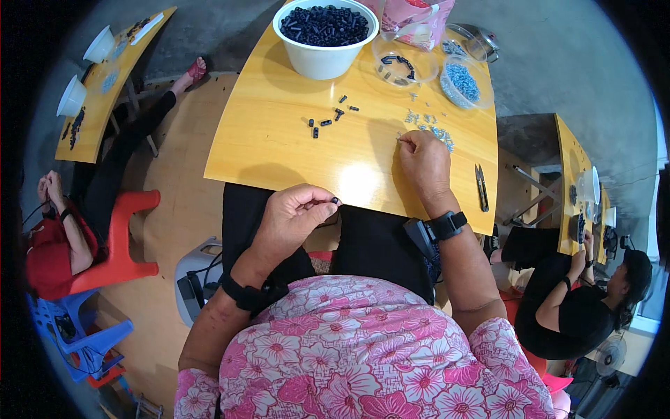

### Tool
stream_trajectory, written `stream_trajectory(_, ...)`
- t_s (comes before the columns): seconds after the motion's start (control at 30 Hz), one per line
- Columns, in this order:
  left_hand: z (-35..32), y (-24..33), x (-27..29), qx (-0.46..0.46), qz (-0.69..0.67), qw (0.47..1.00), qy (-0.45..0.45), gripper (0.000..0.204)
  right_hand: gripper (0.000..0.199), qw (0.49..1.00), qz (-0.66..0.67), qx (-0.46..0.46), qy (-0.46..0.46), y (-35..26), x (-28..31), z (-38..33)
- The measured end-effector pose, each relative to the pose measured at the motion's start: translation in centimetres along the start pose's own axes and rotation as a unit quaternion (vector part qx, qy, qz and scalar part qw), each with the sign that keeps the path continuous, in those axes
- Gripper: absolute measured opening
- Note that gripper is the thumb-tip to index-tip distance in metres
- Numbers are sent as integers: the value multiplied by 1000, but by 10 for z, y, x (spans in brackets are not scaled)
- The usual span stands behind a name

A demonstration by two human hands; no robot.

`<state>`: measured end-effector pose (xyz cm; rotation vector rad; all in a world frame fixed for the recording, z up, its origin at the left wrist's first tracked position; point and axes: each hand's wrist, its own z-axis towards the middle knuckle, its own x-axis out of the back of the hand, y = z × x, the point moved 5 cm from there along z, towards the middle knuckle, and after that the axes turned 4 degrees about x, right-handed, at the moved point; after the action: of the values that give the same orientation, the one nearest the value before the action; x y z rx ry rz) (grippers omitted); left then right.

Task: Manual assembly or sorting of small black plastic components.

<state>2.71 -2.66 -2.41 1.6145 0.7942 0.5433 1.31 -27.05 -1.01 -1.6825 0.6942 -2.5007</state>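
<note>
My left hand, just off the table's front edge, is closed in a pinch on a small black cylindrical piece. Over the tabletop, my right hand has its thumb and forefinger pressed together beside a loose pile of tiny silvery-blue pieces. A tiny silvery piece seems to show at those fingertips, too small to name. Between the hands and the tub, several short black cylindrical pieces lie scattered. Thread snips with dark handles rest right of my right hand.
A white tub full of black pieces stands at the back. Beside it are a clear dish with black pieces, a clear bowl of silvery-blue pieces and a pink bag. Other people sit at tables on both sides.
</note>
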Motion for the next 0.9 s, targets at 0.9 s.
stream_trajectory(0.9, 5, -9, -17, 39, 23, 999, -3, 18, 11, 931, 350, 24, -101, -20, -2, -33)
